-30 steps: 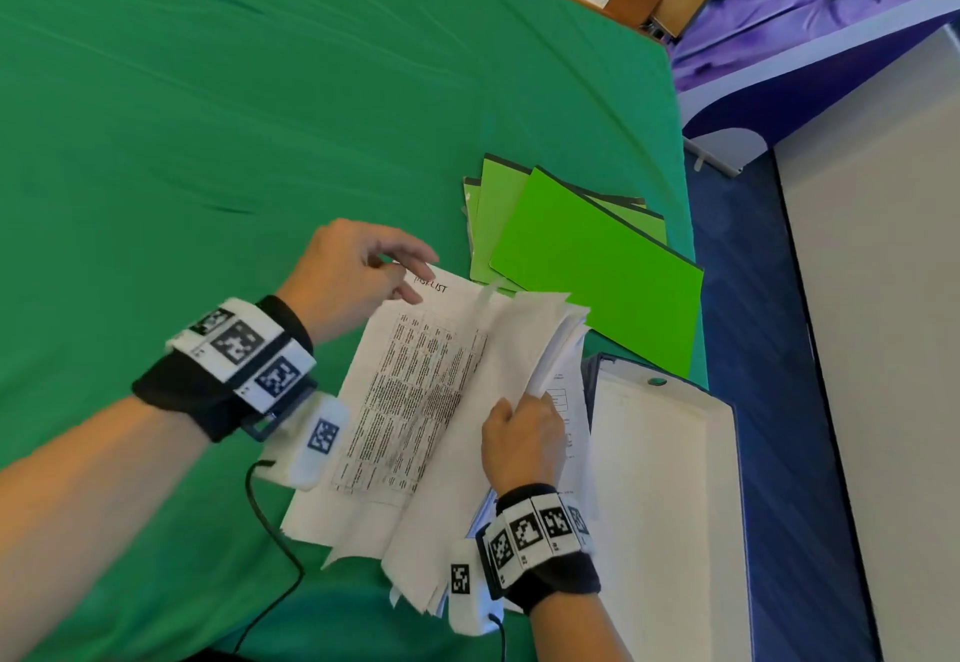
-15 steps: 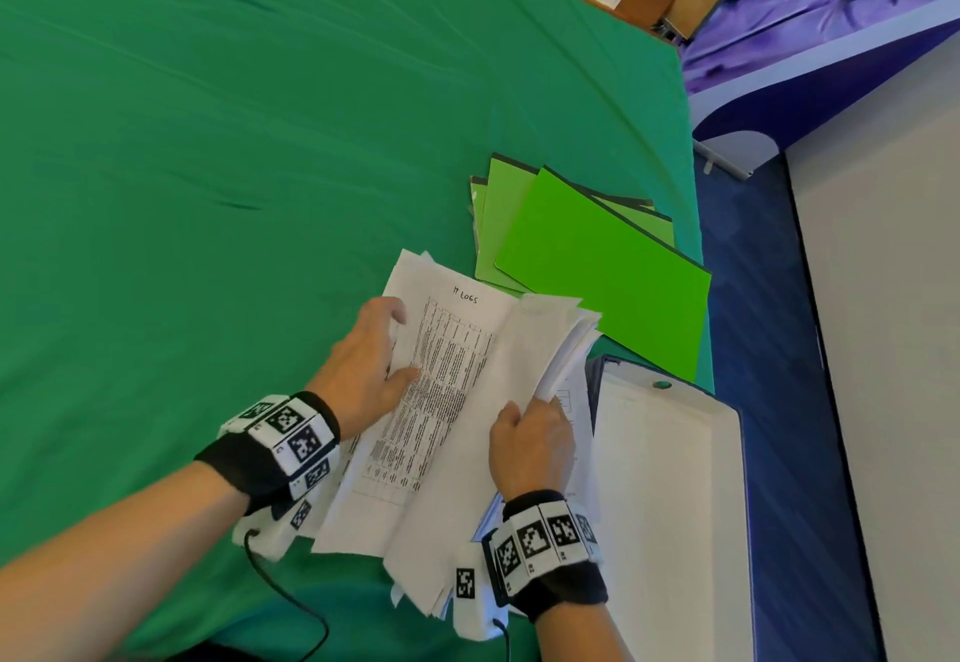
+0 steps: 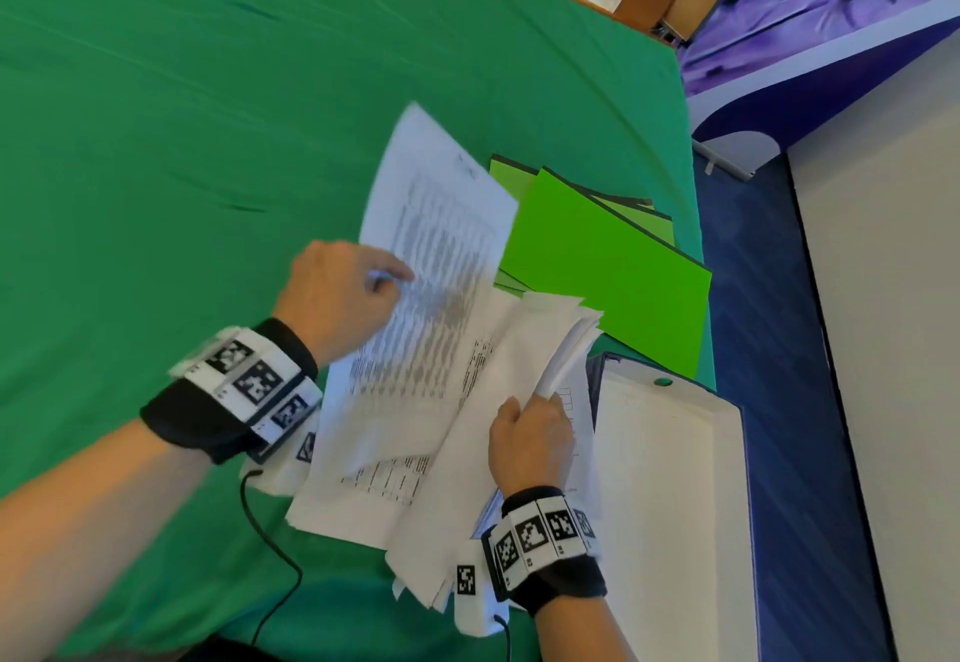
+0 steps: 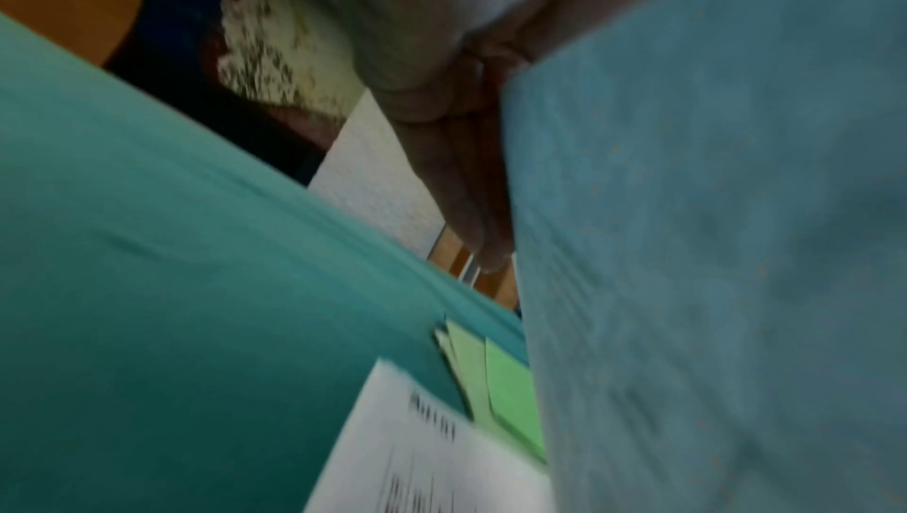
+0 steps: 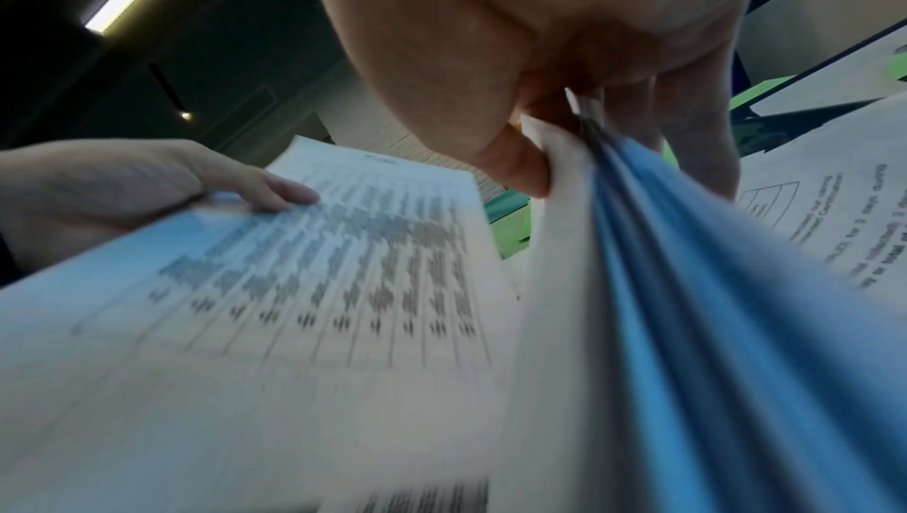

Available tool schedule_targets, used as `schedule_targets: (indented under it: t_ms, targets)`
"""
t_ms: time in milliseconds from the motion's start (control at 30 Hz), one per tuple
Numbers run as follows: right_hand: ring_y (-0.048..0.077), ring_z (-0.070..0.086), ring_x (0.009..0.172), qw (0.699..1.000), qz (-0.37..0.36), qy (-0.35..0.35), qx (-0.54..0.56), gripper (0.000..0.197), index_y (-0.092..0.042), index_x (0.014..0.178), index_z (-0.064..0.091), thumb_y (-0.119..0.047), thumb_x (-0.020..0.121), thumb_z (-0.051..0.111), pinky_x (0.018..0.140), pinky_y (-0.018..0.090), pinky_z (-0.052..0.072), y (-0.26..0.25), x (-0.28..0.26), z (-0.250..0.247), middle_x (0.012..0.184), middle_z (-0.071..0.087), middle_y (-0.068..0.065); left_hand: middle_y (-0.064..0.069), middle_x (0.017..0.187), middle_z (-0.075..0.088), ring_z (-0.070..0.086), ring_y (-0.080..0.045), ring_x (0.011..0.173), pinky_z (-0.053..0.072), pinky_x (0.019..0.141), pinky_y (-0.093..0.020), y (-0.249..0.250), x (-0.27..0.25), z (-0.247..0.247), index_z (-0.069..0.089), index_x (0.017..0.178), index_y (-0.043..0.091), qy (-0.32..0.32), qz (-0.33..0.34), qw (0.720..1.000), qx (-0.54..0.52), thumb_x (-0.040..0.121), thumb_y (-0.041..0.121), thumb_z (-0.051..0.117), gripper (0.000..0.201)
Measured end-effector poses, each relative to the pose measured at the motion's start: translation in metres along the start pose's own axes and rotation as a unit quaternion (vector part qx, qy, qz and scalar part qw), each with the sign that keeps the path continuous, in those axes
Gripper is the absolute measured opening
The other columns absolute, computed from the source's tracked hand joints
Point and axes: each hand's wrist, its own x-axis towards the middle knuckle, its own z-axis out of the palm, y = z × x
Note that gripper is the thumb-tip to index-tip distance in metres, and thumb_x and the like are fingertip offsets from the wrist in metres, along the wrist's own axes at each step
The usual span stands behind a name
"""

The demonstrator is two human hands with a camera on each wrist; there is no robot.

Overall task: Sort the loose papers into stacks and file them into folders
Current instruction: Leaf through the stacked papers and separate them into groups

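Papers (image 3: 415, 453) lie in a loose pile on the green cloth (image 3: 182, 142), just on the near side of the green folders (image 3: 608, 266), which sit fanned and overlapping near the cloth's far right edge. The left hand (image 3: 337, 292) pinches one printed sheet (image 3: 436, 246) at its left edge, thumb on top and fingers underneath, and the sheet's far end overlaps the left corner of the folders. Motion blur smears the sheet's print in all views, so its rows of text cannot be read. In the left wrist view the sheet fills the right half as a bluish blur and only a finger or two beside it can be made out. The right hand (image 3: 530, 443) grips a thick bundle (image 3: 561, 349) of sheets, folded back on itself, with the thumb pressed against one side and the fingers curled behind; the bundle's tip touches the near edge of the folders. How many sheets it holds cannot be told. A white tray (image 3: 670, 505) sits just nearer than the folders, its right side running over the cloth's edge. More printed pages lie under the right hand, mostly hidden by the bundle and wrist. The lower corners of the pile are covered by the wrist bands.
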Motion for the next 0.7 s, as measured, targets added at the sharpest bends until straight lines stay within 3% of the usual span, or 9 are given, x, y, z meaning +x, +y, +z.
schedule_targets:
  t_ms: [67, 133, 200, 300, 333, 400, 500, 633, 700]
  targets:
    - [0.029, 0.056, 0.093, 0.998, 0.003, -0.007, 0.06, 0.065, -0.006, 0.085, 0.066, -0.055, 0.098, 0.025, 0.079, 0.034, 0.041, -0.004, -0.002, 0.0, 0.098, 0.061, 0.012, 0.001, 0.067, 0.069, 0.035, -0.009, 0.028, 0.026, 0.029, -0.01, 0.009, 0.009, -0.027, 0.074, 0.103, 0.021, 0.063, 0.024, 0.998, -0.021, 0.094, 0.013, 0.057, 0.021]
    - [0.031, 0.056, 0.1, 0.993, 0.017, -0.013, 0.114, 0.076, -0.011, 0.08, 0.07, -0.062, 0.094, 0.015, 0.088, 0.039, 0.044, -0.008, -0.004, -0.001, 0.1, 0.065, 0.015, -0.008, 0.067, 0.07, 0.026, -0.007, 0.031, 0.026, 0.03, -0.008, 0.016, 0.015, -0.051, 0.074, 0.102, 0.023, 0.112, 0.043, 0.992, -0.048, 0.093, 0.014, 0.056, 0.021]
    - [0.032, 0.054, 0.114, 0.991, 0.019, -0.016, 0.13, 0.069, -0.01, 0.086, 0.072, -0.053, 0.1, 0.02, 0.097, 0.039, 0.041, -0.006, -0.002, -0.002, 0.109, 0.067, 0.017, -0.019, 0.064, 0.067, 0.027, -0.012, 0.037, 0.027, 0.033, -0.006, 0.024, 0.018, -0.071, 0.074, 0.1, 0.021, 0.146, 0.065, 0.983, -0.088, 0.09, 0.013, 0.056, 0.022]
    - [0.033, 0.058, 0.1, 0.994, 0.006, -0.006, 0.105, 0.049, -0.005, 0.083, 0.071, -0.035, 0.102, 0.037, 0.084, 0.033, 0.043, 0.004, 0.001, -0.002, 0.093, 0.065, 0.018, -0.01, 0.074, 0.07, 0.045, -0.008, 0.045, 0.041, 0.042, -0.013, 0.039, 0.015, -0.096, 0.074, 0.1, 0.017, 0.161, 0.099, 0.971, -0.147, 0.087, 0.012, 0.06, 0.019]
    - [0.032, 0.059, 0.094, 0.994, 0.004, 0.002, 0.106, 0.043, -0.005, 0.082, 0.071, -0.031, 0.1, 0.042, 0.079, 0.033, 0.043, 0.007, 0.001, -0.002, 0.089, 0.064, 0.017, -0.004, 0.081, 0.072, 0.057, -0.007, 0.057, 0.051, 0.054, -0.017, 0.043, 0.014, -0.101, 0.074, 0.099, 0.015, 0.149, 0.112, 0.965, -0.183, 0.087, 0.011, 0.063, 0.017]
    - [0.029, 0.059, 0.088, 0.993, 0.01, 0.011, 0.116, 0.032, -0.007, 0.087, 0.073, -0.025, 0.097, 0.049, 0.074, 0.029, 0.043, 0.014, -0.001, -0.005, 0.09, 0.065, 0.015, 0.001, 0.089, 0.074, 0.067, -0.011, 0.08, 0.054, 0.076, -0.021, 0.048, 0.014, -0.103, 0.074, 0.098, 0.01, 0.095, 0.127, 0.953, -0.26, 0.086, 0.007, 0.067, 0.015]
    - [0.026, 0.06, 0.09, 0.991, 0.02, 0.021, 0.127, 0.023, -0.012, 0.096, 0.075, -0.019, 0.095, 0.053, 0.07, 0.023, 0.035, 0.025, -0.004, -0.014, 0.098, 0.065, 0.01, -0.001, 0.086, 0.075, 0.067, -0.014, 0.081, 0.053, 0.08, -0.023, 0.039, 0.02, -0.081, 0.073, 0.094, 0.004, -0.008, 0.085, 0.947, -0.309, 0.084, -0.002, 0.067, 0.013]
    - [0.028, 0.059, 0.085, 0.988, 0.009, 0.03, 0.151, 0.022, -0.01, 0.094, 0.076, -0.018, 0.092, 0.055, 0.064, 0.024, 0.03, 0.042, -0.006, -0.025, 0.091, 0.064, 0.01, 0.007, 0.102, 0.071, 0.064, -0.01, 0.095, 0.04, 0.095, -0.031, 0.007, 0.024, -0.007, 0.074, 0.093, 0.016, -0.169, -0.027, 0.971, -0.168, 0.086, 0.01, 0.07, 0.01]
    - [0.018, 0.056, 0.082, 0.986, 0.011, 0.035, 0.163, 0.021, -0.014, 0.093, 0.076, -0.02, 0.091, 0.057, 0.067, 0.02, 0.033, 0.049, -0.006, -0.028, 0.095, 0.067, 0.01, 0.009, 0.112, 0.064, 0.057, -0.01, 0.096, 0.038, 0.092, -0.027, -0.012, 0.02, 0.032, 0.07, 0.1, 0.019, -0.225, -0.039, 0.973, -0.047, 0.088, 0.009, 0.068, 0.016]
